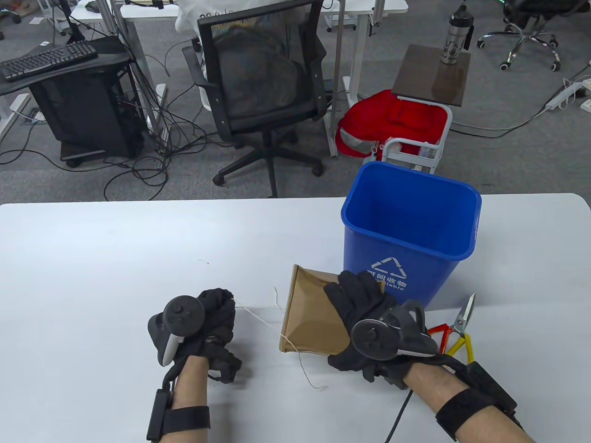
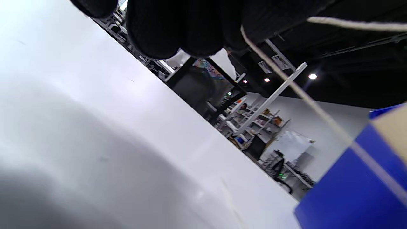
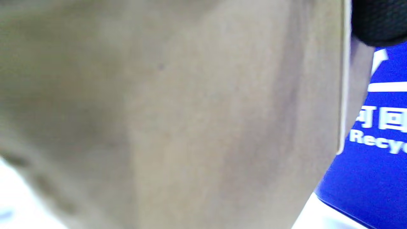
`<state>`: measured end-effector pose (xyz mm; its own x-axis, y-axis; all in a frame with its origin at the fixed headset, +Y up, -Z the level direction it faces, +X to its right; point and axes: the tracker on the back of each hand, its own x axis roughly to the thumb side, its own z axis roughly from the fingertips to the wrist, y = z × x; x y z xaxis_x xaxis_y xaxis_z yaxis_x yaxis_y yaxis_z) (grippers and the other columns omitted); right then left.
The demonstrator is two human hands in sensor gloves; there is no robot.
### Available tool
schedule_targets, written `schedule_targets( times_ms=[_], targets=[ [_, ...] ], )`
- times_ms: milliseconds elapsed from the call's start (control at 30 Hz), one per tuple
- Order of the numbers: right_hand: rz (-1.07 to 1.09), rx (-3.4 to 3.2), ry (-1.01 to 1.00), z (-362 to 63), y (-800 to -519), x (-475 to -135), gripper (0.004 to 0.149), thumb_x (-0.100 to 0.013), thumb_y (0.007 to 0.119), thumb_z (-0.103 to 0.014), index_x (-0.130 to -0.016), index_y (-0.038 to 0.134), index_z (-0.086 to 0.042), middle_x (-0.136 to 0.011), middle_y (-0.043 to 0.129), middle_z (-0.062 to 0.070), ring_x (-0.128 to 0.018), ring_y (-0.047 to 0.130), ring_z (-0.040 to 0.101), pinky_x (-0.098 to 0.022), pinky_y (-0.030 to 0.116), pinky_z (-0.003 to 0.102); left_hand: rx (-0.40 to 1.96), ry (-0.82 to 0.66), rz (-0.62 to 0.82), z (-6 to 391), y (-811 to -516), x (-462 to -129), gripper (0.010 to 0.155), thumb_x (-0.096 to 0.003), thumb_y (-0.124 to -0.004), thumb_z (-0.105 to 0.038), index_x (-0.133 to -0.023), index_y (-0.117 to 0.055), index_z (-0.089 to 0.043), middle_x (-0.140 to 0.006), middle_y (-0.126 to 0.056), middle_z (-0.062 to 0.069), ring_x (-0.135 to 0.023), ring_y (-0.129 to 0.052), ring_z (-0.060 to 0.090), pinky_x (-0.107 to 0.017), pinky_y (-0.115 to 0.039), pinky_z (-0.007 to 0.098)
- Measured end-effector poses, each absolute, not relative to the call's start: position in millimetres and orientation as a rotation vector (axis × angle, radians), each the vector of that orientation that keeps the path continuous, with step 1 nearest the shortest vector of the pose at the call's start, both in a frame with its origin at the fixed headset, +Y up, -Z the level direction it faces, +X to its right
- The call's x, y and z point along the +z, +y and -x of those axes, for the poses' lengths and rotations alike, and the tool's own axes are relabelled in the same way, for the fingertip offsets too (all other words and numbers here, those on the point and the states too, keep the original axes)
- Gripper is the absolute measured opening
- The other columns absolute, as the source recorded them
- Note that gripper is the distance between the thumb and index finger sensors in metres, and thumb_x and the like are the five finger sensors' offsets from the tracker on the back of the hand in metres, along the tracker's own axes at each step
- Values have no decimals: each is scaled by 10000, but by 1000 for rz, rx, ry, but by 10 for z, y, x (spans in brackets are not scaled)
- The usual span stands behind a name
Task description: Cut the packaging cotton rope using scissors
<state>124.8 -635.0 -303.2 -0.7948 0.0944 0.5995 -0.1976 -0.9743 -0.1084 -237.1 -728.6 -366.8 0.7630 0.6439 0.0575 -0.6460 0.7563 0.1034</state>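
The white table [image 1: 92, 258] lies bare on our left side. Behind the brown cardboard box [image 1: 309, 318] stands the blue plastic recycling bin [image 1: 406, 235], close against it. The scissors with red and yellow handles [image 1: 455, 330] lie right of the box. Our right hand [image 1: 364, 318] grasps the box from above. Our left hand [image 1: 208, 318] is clenched around the thin white cotton rope [image 1: 258, 316], stretched toward the box.

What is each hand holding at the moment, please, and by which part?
The left hand grips the rope by its pulled-out end. The right hand holds the brown box at its right side.
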Motion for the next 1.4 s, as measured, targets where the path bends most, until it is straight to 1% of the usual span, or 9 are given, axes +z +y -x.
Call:
schedule_targets(
  times_ms=[333,500,667,767,833,900,1033,1233,1400],
  targets=[
    [-839,2851,-279,-1742,-6282,-2876,1244,-267,987,-704,-1098,289,-96,-1138,264,321,-981,321,609,-435,662,851,585,233,-98,2622,-7261,-3718,392,-551,-766,-263,-885,-774,-59,-900,-765,235,-778,-790,517,-614,-529,742],
    [-820,2813,-296,-1787,-6307,-2881,1240,-271,984,-706,-1097,291,-93,-1136,262,324,-980,320,610,-436,662,851,597,-155,-31,2174,-7003,-3788,375,-556,-804,-259,-905,-809,-123,-946,-771,194,-866,-770,485,-669,-500,744],
    [-862,2808,-313,-1739,-6319,-2854,1240,-273,975,-715,-1096,291,-91,-1133,264,330,-977,324,612,-431,670,847,511,-325,173,1658,-7012,-3891,358,-536,-851,-231,-878,-867,-124,-945,-796,183,-894,-760,490,-687,-466,760],
    [-861,2793,-322,-1753,-6309,-2837,1238,-274,974,-716,-1096,292,-90,-1133,261,328,-977,322,612,-433,670,846,400,-369,273,1433,-7105,-3947,395,-523,-889,-248,-904,-864,-149,-976,-775,183,-925,-736,487,-696,-455,762],
    [-853,2781,-332,-1777,-6307,-2828,1238,-274,973,-717,-1095,293,-88,-1133,261,330,-976,322,614,-432,671,846,323,-362,338,1343,-7180,-3988,538,-519,-902,-255,-1021,-749,-139,-1049,-681,202,-963,-676,498,-704,-434,763],
    [-849,2772,-337,-1798,-6313,-2812,1238,-275,974,-716,-1095,292,-88,-1133,259,329,-976,321,615,-433,670,846,270,-355,363,1295,-7226,-4020,615,-512,-905,-232,-1072,-668,-136,-1085,-609,221,-986,-619,510,-706,-419,763],
    [-854,2763,-341,-1822,-6335,-2793,1238,-275,973,-717,-1095,292,-88,-1133,259,328,-976,322,613,-431,671,846,191,-368,409,1228,-7273,-4060,728,-496,-825,-103,-1145,-499,-160,-1159,-409,246,-1040,-468,524,-717,-370,764],
    [-855,2749,-338,-1824,-6386,-2798,1238,-274,972,-718,-1094,293,-86,-1131,260,330,-974,323,616,-429,673,846,22,-410,553,1113,-7390,-4188,792,-493,-787,-84,-1160,-410,-280,-1192,-190,206,-1085,-214,513,-732,-261,751],
    [-845,2735,-344,-1836,-6383,-2799,1236,-276,973,-717,-1094,294,-86,-1131,259,331,-973,322,616,-428,673,846,-108,-379,628,1128,-7473,-4251,767,-473,-682,-25,-1136,-442,-325,-1181,-161,171,-1083,-173,488,-738,-216,732]
  ],
)
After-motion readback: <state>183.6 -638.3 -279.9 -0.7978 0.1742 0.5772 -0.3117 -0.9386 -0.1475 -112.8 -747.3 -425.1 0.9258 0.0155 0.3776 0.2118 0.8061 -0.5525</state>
